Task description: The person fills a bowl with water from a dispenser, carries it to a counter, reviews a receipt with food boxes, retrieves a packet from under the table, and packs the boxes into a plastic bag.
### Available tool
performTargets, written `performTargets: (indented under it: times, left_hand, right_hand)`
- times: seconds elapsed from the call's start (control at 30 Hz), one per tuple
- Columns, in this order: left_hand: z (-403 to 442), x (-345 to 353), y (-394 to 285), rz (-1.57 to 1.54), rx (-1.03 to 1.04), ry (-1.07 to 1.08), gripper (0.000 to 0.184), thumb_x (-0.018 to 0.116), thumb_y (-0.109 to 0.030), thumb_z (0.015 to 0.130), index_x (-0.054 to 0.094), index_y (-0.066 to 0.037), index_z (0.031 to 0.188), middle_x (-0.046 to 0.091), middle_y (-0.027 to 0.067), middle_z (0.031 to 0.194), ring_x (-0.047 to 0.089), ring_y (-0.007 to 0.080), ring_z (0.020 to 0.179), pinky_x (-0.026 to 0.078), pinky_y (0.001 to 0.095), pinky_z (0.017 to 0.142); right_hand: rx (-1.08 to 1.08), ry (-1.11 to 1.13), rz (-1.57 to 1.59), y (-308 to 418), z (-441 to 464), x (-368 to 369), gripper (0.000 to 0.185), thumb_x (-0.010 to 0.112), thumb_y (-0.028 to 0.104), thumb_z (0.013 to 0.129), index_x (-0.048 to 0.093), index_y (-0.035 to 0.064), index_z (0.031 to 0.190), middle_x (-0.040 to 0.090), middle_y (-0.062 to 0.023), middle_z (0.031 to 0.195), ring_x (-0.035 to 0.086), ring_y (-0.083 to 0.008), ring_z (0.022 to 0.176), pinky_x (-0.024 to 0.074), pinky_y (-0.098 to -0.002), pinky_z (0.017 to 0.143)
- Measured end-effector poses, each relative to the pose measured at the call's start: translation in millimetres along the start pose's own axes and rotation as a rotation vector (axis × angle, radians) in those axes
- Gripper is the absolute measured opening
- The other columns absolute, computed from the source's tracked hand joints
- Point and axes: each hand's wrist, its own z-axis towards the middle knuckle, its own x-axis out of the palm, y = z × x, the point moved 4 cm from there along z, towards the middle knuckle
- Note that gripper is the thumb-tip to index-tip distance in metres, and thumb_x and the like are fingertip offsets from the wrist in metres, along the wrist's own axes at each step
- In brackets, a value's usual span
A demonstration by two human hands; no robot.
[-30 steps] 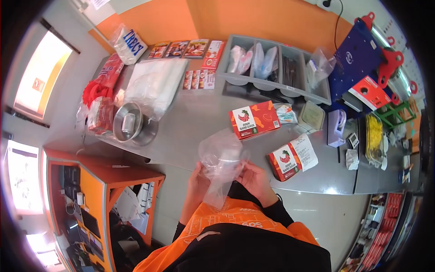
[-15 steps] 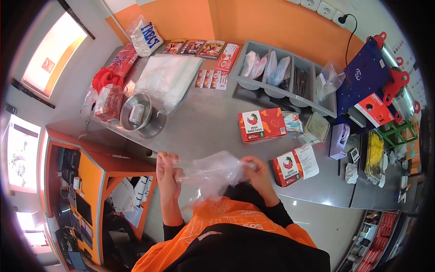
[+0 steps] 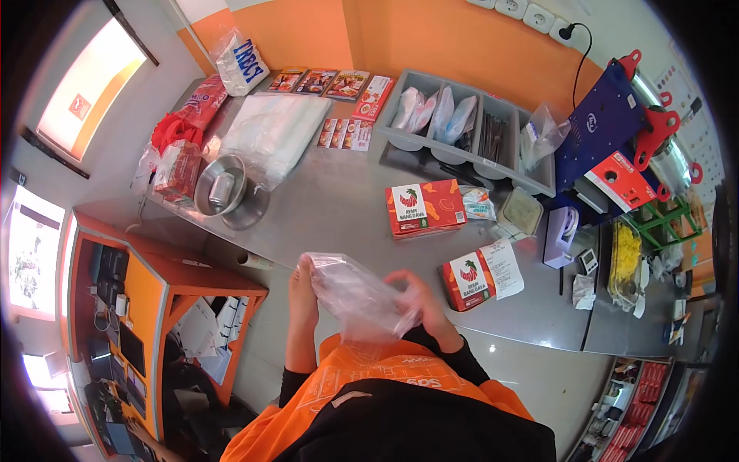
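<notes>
A clear plastic bag (image 3: 356, 299) hangs between my two hands in front of the orange shirt, short of the table's front edge. My left hand (image 3: 302, 283) pinches its upper left corner. At the bag's right side, my right hand (image 3: 422, 299) has its fingers curled on the film; some fingertips are hidden by the plastic. On the table just beyond are a red and white food box (image 3: 426, 209) and, nearer my right hand, a second such box (image 3: 468, 279) with a printed receipt (image 3: 502, 269) on it.
A grey divided tray (image 3: 462, 146) with wrapped utensils stands at the back. Left are a metal bowl (image 3: 221, 186) holding a can and a stack of plastic bags (image 3: 273, 135). A purple dispenser (image 3: 559, 237) stands right. Another person's arm (image 3: 150, 440) shows lower left.
The bag has gone from being stretched sideways to hanging fuller and slanted. My hands have come slightly closer together. The view has shifted a little.
</notes>
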Motion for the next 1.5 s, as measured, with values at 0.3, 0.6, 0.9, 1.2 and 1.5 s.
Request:
performTargets:
  times: [0.3,0.6,0.9,1.2,1.5]
  left_hand:
    - [-19.8,9.6,-45.4,-0.034,0.430,0.054,0.022,0.054,-0.030,0.092,0.055,-0.009,0.088,0.041,-0.0078,0.069,0.037,0.0019,0.061,0.031,0.0185,0.054]
    - [-87.7,67.3,-19.1,0.819,0.639,0.482,0.055,0.080,-0.004,0.063,0.051,-0.003,0.109,0.048,0.0041,0.089,0.046,0.0142,0.076,0.042,0.0255,0.063]
    - [-47.4,-57.8,19.1,1.143,0.635,-0.185,0.029,0.064,0.000,0.076,0.059,-0.005,0.104,0.053,0.0026,0.086,0.052,0.0153,0.076,0.044,0.0243,0.067]
    - [35.6,-74.5,9.1,0.490,-0.189,0.210,0.046,0.052,-0.005,0.082,0.044,-0.001,0.127,0.058,0.0053,0.108,0.056,0.0119,0.090,0.046,0.0225,0.074]
    - [122.8,-37.4,-52.4,1.086,0.067,0.727,0.062,0.068,-0.013,0.075,0.041,-0.002,0.130,0.055,0.0108,0.115,0.056,0.0208,0.100,0.044,0.0287,0.084]
  right_hand:
    - [-0.091,0.256,-0.690,31.1,-48.3,-31.8,0.062,0.068,0.019,0.072,0.043,0.0052,0.126,0.046,-0.0124,0.124,0.044,-0.0230,0.117,0.0354,-0.0335,0.096]
    - [-0.147,-0.129,-0.910,42.7,-42.2,-27.1,0.040,0.068,0.007,0.070,0.053,0.0017,0.106,0.057,-0.0077,0.094,0.057,-0.0187,0.093,0.0440,-0.0311,0.080]
    - [-0.430,-0.464,-0.102,58.5,-79.6,-48.2,0.021,0.064,0.000,0.076,0.045,0.0081,0.080,0.049,0.0036,0.072,0.048,-0.0053,0.066,0.0398,-0.0203,0.061]
    - [-0.388,-0.395,-1.403,66.3,-67.2,2.3,0.056,0.071,0.010,0.071,0.040,0.0023,0.117,0.046,-0.0184,0.100,0.047,-0.0366,0.098,0.0391,-0.0389,0.084]
    - [-0.323,-0.095,-1.703,-34.7,79.4,69.6,0.031,0.064,0.015,0.077,0.049,0.0012,0.100,0.056,-0.0148,0.091,0.059,-0.0303,0.084,0.0481,-0.0364,0.069]
